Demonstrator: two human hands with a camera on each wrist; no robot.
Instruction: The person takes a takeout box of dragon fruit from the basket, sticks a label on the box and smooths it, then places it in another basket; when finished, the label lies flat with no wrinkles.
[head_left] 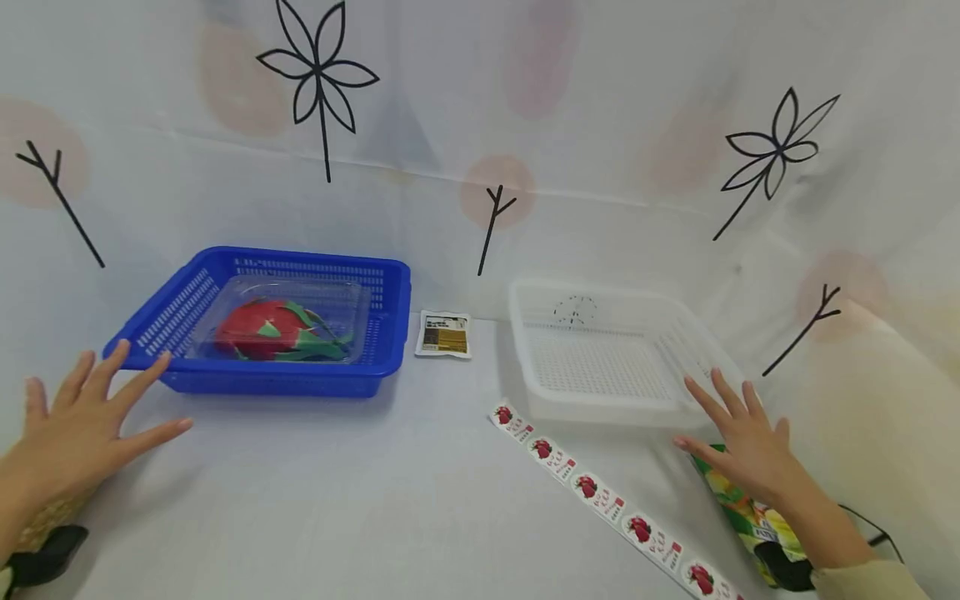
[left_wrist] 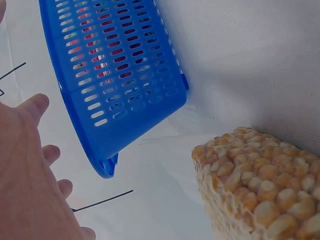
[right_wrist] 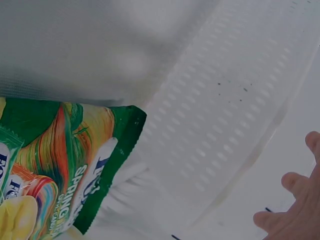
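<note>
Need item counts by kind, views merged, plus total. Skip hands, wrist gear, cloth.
Baskets: 2 (blue rectangular plastic basket, white rectangular plastic basket)
Packs: 3 (white-and-brown flat sachet, green multicoloured bag, block-shaped pack of yellow corn kernels)
Boxes: 1 (clear plastic box)
Fruit: 1 (red-and-green dragon-fruit shape)
Strips: 1 (long white-and-red sticker strip)
Total: 8

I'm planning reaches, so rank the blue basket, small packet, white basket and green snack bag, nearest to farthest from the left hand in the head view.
From the left hand:
1. Blue basket, on the left
2. Small packet, between the baskets
3. White basket, right of the packet
4. Green snack bag, far right, partly hidden by the right hand
</note>
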